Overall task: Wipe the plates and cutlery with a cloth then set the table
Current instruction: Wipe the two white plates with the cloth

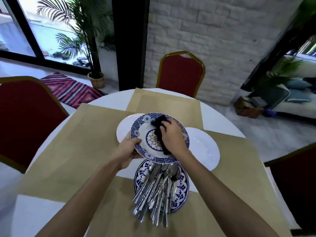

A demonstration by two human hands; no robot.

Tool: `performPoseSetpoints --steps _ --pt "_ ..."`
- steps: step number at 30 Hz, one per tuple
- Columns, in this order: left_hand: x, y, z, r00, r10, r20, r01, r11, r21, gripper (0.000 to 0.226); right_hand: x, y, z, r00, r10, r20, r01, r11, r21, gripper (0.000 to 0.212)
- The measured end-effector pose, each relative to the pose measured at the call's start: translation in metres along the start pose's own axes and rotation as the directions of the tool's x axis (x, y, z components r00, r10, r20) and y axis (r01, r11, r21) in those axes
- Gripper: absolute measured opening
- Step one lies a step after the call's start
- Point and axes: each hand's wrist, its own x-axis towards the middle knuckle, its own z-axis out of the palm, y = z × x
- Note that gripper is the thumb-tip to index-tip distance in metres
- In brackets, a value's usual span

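Wiping is under way above the round white table (111, 101). A round blue-and-white patterned ceramic plate (145, 134) is held tilted in the air, clear of the things beneath it. Its left rim is gripped by the left hand (129, 147), with the thumb laid on the face; the fingers underneath are hidden. A dark crumpled cloth (157, 124) is pressed onto the plate's face by the right hand (172, 135), whose fingers are bent over the cloth and hold it.

Below the held plate, a second blue-and-white ceramic plate (181, 189) is set on a tan paper sheet (68, 151). A heap of shiny metal cutlery (157, 185) is piled on it, handles toward the person. Two plain white plates lie on the table: one (124, 127) is partly hidden behind the held plate at the left, and the other (203, 147) is just beside it at the right.

The held plate is judged stiff, weighty for one hand, smooth-glazed and breakable; a slip would drop it onto the cutlery below. A firm rim hold is called for, thumb above and fingers beneath, so that the cloth's pressure is met from behind. The cloth is soft and can be bunched anywhere. The cutlery is judged hard and slick, and is best lifted by the handles, a few pieces at a time.
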Motion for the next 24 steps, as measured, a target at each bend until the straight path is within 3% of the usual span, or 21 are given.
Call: performPoseSetpoints --steps 3,6,8,10,13,16,20,22,24 --pt "-0.03 -0.006 0.014 0.997 0.071 0.041 -0.07 0.997 -0.014 0.02 -0.052 -0.006 -0.023 0.919 -0.115 0.376 0.183 0.972 -0.149 0.056" --pt "-0.054 -0.013 0.021 0.992 0.123 0.0 -0.123 0.992 -0.012 0.021 -0.096 0.003 -0.051 0.843 -0.117 0.525 0.323 0.891 -0.319 0.057" --pt "-0.072 -0.019 0.028 0.99 0.143 -0.011 -0.143 0.989 -0.028 0.018 -0.113 0.015 -0.069 0.864 -0.062 0.5 0.327 0.823 -0.464 0.057" --pt "-0.09 -0.025 0.037 0.99 0.14 0.028 -0.138 0.989 -0.051 0.018 -0.123 0.029 -0.082 0.921 0.009 0.389 0.249 0.754 -0.608 0.058" --pt "-0.111 -0.028 0.054 0.985 0.136 0.107 -0.129 0.989 -0.068 0.019 -0.129 0.035 -0.087 0.972 0.029 0.234 0.132 0.755 -0.642 0.062" --pt "-0.12 -0.027 0.067 0.98 0.153 0.125 -0.143 0.986 -0.084 0.021 -0.136 0.02 -0.084 0.955 -0.007 0.297 0.168 0.838 -0.519 0.06" --pt "-0.124 -0.024 0.063 0.978 0.178 0.107 -0.173 0.983 -0.059 0.023 -0.164 0.005 -0.098 0.875 -0.07 0.479 0.281 0.879 -0.384 0.052" --pt "-0.121 -0.024 0.055 0.979 0.184 0.084 -0.183 0.983 -0.016 0.022 -0.177 0.012 -0.111 0.852 -0.055 0.521 0.308 0.858 -0.412 0.05" --pt "-0.121 -0.024 0.048 0.98 0.187 0.073 -0.191 0.98 0.05 0.019 -0.181 0.025 -0.123 0.881 -0.009 0.473 0.284 0.81 -0.513 0.05"
